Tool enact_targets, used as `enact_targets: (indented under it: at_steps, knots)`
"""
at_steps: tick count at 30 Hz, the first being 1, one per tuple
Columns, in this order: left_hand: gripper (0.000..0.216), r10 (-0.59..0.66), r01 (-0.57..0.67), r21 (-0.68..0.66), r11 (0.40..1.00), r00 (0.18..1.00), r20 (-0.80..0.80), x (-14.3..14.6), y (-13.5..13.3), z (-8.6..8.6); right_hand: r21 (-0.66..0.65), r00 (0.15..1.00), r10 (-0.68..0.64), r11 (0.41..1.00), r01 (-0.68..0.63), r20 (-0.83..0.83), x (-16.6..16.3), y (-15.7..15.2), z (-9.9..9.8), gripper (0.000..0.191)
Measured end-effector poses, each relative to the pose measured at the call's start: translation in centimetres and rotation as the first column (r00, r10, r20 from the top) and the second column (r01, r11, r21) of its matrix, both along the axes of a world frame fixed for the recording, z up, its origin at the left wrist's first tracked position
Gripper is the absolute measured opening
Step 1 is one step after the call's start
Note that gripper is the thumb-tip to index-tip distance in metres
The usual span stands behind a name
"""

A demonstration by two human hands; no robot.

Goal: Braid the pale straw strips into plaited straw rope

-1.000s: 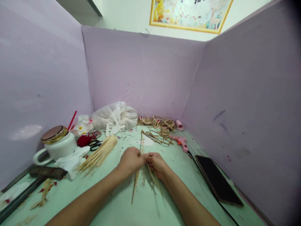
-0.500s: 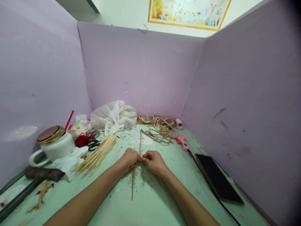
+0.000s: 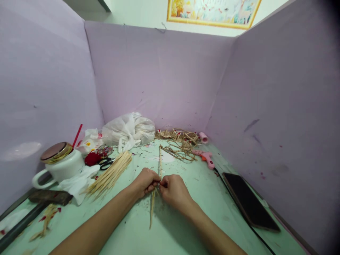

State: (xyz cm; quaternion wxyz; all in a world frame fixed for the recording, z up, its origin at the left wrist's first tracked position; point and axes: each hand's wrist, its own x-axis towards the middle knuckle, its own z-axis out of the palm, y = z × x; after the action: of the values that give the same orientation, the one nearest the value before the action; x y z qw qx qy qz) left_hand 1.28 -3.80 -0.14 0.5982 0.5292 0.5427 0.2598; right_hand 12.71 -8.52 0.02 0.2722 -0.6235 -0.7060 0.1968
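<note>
A thin braided straw cord (image 3: pixel 160 161) runs from the back of the table toward me, and loose straw strands (image 3: pixel 152 209) hang out below my hands. My left hand (image 3: pixel 147 181) pinches the near end of the braid, fingers curled. Right beside it, my right hand (image 3: pixel 174 187) is closed with thumb and fingertips pressed together on the straw at the same spot. The fingertips nearly meet, so the exact crossing of the strands is hidden. To the left lies a bundle of pale straw (image 3: pixel 113 173).
A white lidded mug (image 3: pixel 66 164), a hammer (image 3: pixel 50 197), black scissors (image 3: pixel 105 163) and red yarn (image 3: pixel 92 158) sit left. Behind are a white plastic bag (image 3: pixel 130 131) and tangled braided cord (image 3: pixel 183 145). At right lie a pink glue gun (image 3: pixel 205 157), its cable and a phone (image 3: pixel 249 202).
My right hand has shifted slightly toward me and turned, its fingertips still at the braid's end. My left hand stays almost in place. The view has tilted a little.
</note>
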Motion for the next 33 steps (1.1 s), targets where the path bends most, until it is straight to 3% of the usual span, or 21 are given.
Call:
enact_targets:
  at_steps: [3,6,8,10,12,14,17,20,22,25,30,32,33]
  knots:
    - [0.009,-0.050,0.048,0.045,0.998,0.998,0.047,-0.5,0.3,0.1,-0.044,0.998,0.030,0.999,-0.032,-0.055,0.6,0.4,0.2,0.017]
    - [0.012,-0.097,0.094,0.041,0.995,0.993,0.068,-0.8,0.5,0.2,-0.020,0.966,-0.125,0.992,0.124,-0.225,1.6,1.3,0.5,0.025]
    - [0.012,-0.124,0.120,0.045,0.992,0.989,0.077,-0.9,0.7,0.1,-0.113,0.886,-0.205,0.978,0.173,-0.417,1.8,1.8,0.4,0.024]
    - [0.010,-0.143,0.139,0.051,0.989,0.987,0.076,-0.9,0.8,-0.2,-0.316,0.765,-0.239,0.947,0.049,-0.598,1.5,2.1,0.1,0.019]
    - [0.008,-0.141,0.137,0.064,0.989,0.988,0.066,-0.9,0.8,-0.5,-0.431,0.685,-0.256,0.898,-0.093,-0.682,0.9,2.2,-0.3,0.014]
    - [0.006,-0.140,0.137,0.072,0.988,0.989,0.038,-0.9,0.8,-0.5,-0.438,0.698,-0.244,0.892,-0.112,-0.674,0.4,2.2,-0.6,0.012]
    - [0.006,-0.209,0.211,0.081,0.974,0.977,-0.027,-1.1,0.7,0.2,-0.429,0.742,-0.276,0.903,-0.018,-0.611,0.4,2.4,-0.8,0.013]
    - [0.008,-0.263,0.282,0.079,0.956,0.946,-0.191,-1.6,0.6,1.5,-0.454,0.735,-0.295,0.891,-0.019,-0.611,0.8,2.6,-0.9,0.017]
    - [0.010,-0.226,0.269,0.089,0.959,0.916,-0.330,-1.7,0.3,2.2,-0.465,0.712,-0.287,0.883,-0.062,-0.641,0.9,2.6,-1.1,0.017]
    - [0.012,-0.137,0.295,0.231,0.927,0.842,-0.522,-1.1,-0.8,2.2,-0.472,0.640,-0.292,0.872,-0.126,-0.711,0.9,2.6,-1.6,0.011]
    - [0.019,0.111,0.435,0.495,0.752,0.656,-0.746,0.7,-3.3,1.1,-0.479,0.588,-0.350,0.875,-0.073,-0.729,0.7,2.5,-2.0,0.007]
    - [0.018,0.066,0.466,0.484,0.741,0.667,-0.742,0.7,-3.1,1.4,-0.468,0.596,-0.330,0.879,-0.088,-0.732,0.7,2.4,-1.9,0.009]
    - [0.018,0.007,0.449,0.451,0.771,0.702,-0.712,0.4,-2.7,1.6,-0.461,0.595,-0.309,0.879,-0.119,-0.742,0.8,2.4,-1.8,0.010]
